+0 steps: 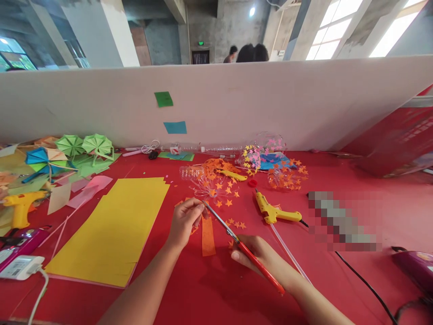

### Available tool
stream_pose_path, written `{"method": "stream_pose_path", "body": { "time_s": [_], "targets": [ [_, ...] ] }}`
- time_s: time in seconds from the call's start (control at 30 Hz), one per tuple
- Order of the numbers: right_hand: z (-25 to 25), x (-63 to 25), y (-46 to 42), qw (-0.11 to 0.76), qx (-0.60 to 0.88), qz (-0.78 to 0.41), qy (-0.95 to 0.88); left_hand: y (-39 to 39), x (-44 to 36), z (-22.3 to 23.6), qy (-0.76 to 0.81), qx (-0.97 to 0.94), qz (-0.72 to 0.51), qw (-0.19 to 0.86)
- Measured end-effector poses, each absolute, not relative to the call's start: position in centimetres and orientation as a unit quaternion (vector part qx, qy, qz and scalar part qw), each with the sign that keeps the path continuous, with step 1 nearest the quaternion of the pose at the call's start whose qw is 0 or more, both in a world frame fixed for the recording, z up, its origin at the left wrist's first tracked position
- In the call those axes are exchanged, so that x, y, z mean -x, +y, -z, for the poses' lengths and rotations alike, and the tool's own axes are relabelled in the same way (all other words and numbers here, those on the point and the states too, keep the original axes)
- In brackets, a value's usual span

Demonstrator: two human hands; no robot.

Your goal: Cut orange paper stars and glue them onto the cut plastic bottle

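My right hand [255, 255] is wrapped round a pair of scissors [237, 240], seen nearly edge-on, with red handles and silver blades pointing up and left. The blade tips reach the fingertips of my left hand [186, 219], which is closed in a pinch. What it pinches is too small to make out. Just under those fingers lies an orange paper strip [208, 237], with more orange paper partly hidden behind the hand. Small orange paper stars [228, 202] are scattered beyond and beside the scissors, some of them on a clear plastic bottle piece cut into curled strips [206, 185].
Yellow paper sheets [111, 225] lie at left. A yellow glue gun [270, 210] rests at right, its cord trailing; another glue gun [20, 207] is far left. Folded green paper umbrellas [98, 144] stand by the white partition [237, 104]. A power strip [22, 266] sits front left.
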State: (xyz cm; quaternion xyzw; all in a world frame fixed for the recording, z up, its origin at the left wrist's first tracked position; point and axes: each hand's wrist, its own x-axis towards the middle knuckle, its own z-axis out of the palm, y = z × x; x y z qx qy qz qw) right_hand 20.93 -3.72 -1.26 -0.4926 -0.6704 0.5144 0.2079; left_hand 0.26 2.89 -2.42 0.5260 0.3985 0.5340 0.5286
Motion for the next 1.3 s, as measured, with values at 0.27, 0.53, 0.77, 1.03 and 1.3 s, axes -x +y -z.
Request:
{"method": "stream_pose_path", "body": {
  "time_s": [0.27, 0.53, 0.77, 1.03, 1.3],
  "targets": [
    [1.4, -21.0, -3.6, 0.184, 0.500, -0.532, -0.658, 3.1, 0.0, 2.1, 0.396, -0.534, -0.516, 0.540],
    [2.4, -21.4, -3.5, 0.176, 0.496, -0.528, -0.667, 3.2, 0.2, 1.8, 0.411, -0.543, -0.493, 0.541],
    [2.4, -21.4, -3.5, 0.195, 0.486, -0.539, -0.659, 3.2, 0.3, 1.7, 0.408, -0.537, -0.486, 0.557],
    [2.5, -21.3, -3.5, 0.207, 0.493, -0.551, -0.640, 3.2, 0.3, 1.6, 0.396, -0.532, -0.486, 0.569],
    [3.0, -21.5, -3.4, 0.202, 0.495, -0.545, -0.646, 3.4, 0.5, 1.8, 0.407, -0.543, -0.485, 0.551]
  ]
}}
